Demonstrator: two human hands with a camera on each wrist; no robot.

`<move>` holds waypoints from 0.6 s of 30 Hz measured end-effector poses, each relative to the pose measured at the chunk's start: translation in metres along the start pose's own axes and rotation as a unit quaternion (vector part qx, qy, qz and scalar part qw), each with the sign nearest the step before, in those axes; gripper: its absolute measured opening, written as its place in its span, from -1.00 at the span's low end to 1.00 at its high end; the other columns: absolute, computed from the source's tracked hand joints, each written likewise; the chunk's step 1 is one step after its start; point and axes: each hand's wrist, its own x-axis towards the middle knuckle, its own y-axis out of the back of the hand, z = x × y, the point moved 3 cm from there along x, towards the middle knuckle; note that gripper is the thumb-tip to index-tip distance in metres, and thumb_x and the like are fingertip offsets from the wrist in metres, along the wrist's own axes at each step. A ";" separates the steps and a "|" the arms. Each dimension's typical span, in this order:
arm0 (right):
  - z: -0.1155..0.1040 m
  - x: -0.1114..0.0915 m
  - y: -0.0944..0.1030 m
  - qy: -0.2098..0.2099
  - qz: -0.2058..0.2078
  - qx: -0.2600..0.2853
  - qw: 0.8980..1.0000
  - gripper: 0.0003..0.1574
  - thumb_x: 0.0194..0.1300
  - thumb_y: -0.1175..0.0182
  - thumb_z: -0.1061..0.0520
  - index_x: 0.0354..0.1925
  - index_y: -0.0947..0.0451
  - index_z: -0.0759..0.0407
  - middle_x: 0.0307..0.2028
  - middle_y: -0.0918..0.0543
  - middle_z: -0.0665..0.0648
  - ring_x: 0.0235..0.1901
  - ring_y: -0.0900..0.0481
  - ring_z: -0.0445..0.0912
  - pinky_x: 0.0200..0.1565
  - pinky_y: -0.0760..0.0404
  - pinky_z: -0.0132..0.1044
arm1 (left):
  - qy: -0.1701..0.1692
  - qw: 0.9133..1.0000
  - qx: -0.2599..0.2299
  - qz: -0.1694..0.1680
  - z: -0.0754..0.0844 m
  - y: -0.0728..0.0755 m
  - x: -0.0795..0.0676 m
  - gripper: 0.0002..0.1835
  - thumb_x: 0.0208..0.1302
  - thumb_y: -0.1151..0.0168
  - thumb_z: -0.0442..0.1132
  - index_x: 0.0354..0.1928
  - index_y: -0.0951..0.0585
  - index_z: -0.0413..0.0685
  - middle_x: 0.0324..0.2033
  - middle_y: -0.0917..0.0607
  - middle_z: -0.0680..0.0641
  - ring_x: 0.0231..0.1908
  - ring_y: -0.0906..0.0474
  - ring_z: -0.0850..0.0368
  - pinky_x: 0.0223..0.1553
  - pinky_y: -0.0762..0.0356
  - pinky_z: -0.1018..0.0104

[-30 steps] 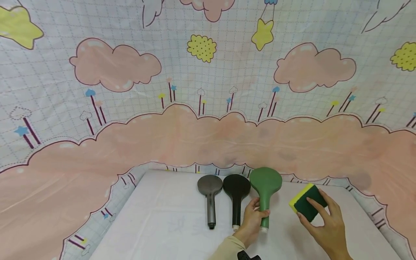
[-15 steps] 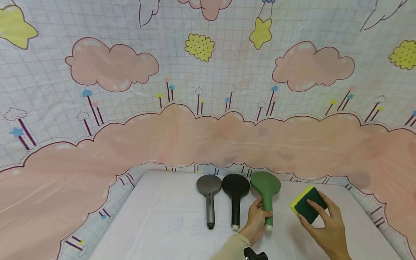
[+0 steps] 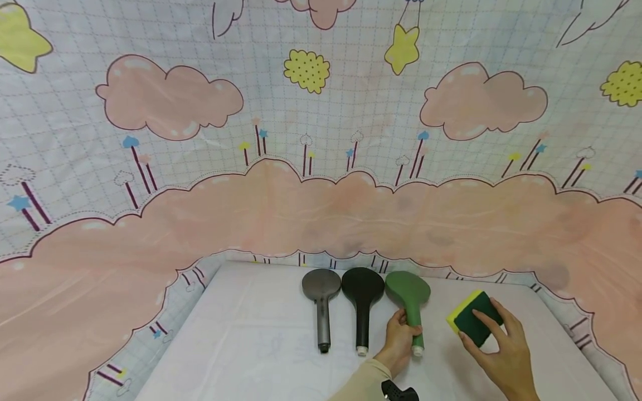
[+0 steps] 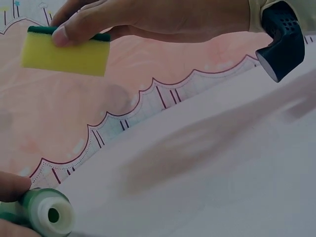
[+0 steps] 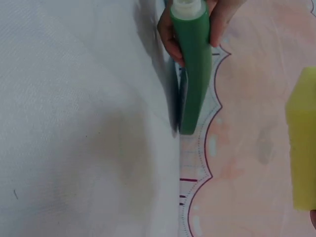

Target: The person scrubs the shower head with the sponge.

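Observation:
My left hand (image 3: 398,340) grips the handle of a green shower head (image 3: 408,288), its round head pointing away from me. The handle's white threaded end (image 4: 54,215) faces the left wrist camera, between thumb and fingers. In the right wrist view the green shower head (image 5: 195,69) appears edge-on, close over the table. My right hand (image 3: 504,348) pinches a sponge (image 3: 476,318) by its edges, yellow foam on one side and a dark green scouring layer on the other. The sponge (image 4: 66,52) is held up above the table, right of the green shower head.
A black shower head (image 3: 363,289) lies just left of the green one, and a grey shower head (image 3: 321,287) lies beside that. All are near the back edge of the white table (image 3: 241,328). Behind hangs a printed cloth (image 3: 321,217) with clouds and stars.
The green shower head has come down and nearer to me, its handle end swinging slightly right with my left hand. My right hand and the sponge have barely moved.

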 end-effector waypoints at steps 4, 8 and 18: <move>0.000 -0.002 -0.002 -0.020 -0.012 -0.014 1.000 -0.23 -0.41 -0.62 0.19 -0.06 -0.66 0.20 0.29 -0.41 0.38 0.15 -0.34 0.36 0.21 0.06 -0.74 | -0.001 1.000 0.003 -0.004 0.000 -0.002 0.000 -0.35 0.03 -0.22 -0.67 0.25 -0.37 -0.44 0.07 -0.55 -0.28 0.10 -0.51 -0.10 0.18 -0.49 -0.01; 0.001 -0.002 -0.003 -0.025 -0.011 -0.014 1.000 -0.22 -0.41 -0.62 0.20 -0.05 -0.66 0.18 0.30 -0.41 0.37 0.16 -0.34 0.35 0.18 0.08 -0.76 | -0.003 1.000 0.005 -0.020 0.002 -0.005 -0.003 -0.37 0.06 -0.22 -0.64 0.26 -0.37 -0.47 0.10 -0.57 -0.30 0.13 -0.51 -0.12 0.22 -0.46 -0.03; 0.001 -0.004 -0.004 -0.035 -0.011 -0.008 0.999 -0.23 -0.42 -0.61 0.23 -0.07 -0.66 0.20 0.28 -0.41 0.40 0.14 -0.35 0.37 0.16 0.07 -0.78 | 0.006 0.997 0.053 -0.052 0.002 0.001 -0.010 -0.29 0.04 -0.15 -0.60 0.32 -0.27 -0.54 0.25 -0.44 -0.46 0.28 -0.37 -0.35 0.33 -0.30 -0.16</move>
